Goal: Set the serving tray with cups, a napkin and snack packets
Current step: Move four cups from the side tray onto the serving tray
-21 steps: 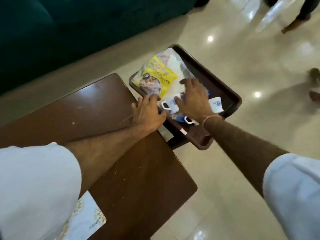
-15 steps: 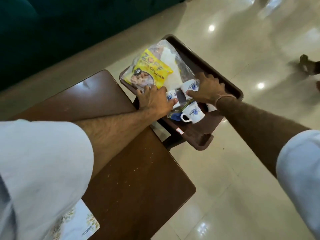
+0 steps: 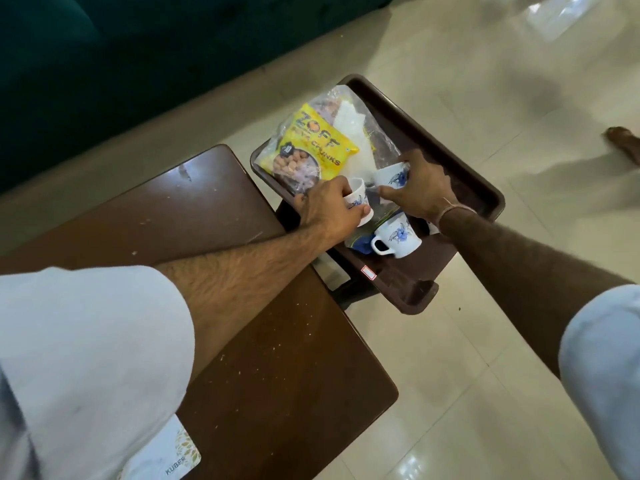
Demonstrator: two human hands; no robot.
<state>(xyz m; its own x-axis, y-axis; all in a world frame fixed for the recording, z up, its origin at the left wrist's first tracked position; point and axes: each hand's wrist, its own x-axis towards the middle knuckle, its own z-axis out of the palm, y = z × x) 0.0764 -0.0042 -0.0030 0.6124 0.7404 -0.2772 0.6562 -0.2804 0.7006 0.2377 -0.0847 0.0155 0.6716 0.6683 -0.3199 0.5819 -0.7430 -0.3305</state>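
Observation:
A dark brown serving tray [image 3: 481,188] rests on a low stand beside the wooden table. In it lie a yellow snack packet [image 3: 311,147], a clear packet [image 3: 377,140] and a white napkin [image 3: 353,133]. My left hand [image 3: 325,209] grips a white cup with a blue flower [image 3: 358,200] at the tray's near-left side. My right hand [image 3: 422,188] holds a second such cup [image 3: 389,176] just right of it. A third cup [image 3: 398,239] stands free in the tray's near corner. Another white cup is mostly hidden behind my right wrist.
The brown wooden table [image 3: 263,341] fills the lower left, with a printed white mat [image 3: 169,459] at its near edge. A dark green sofa [image 3: 121,57] runs along the back. Glossy floor tiles lie to the right, where another person's foot [image 3: 623,140] shows.
My left hand has closed around the left cup and my right hand has shifted left onto the second cup. The camera has tilted slightly.

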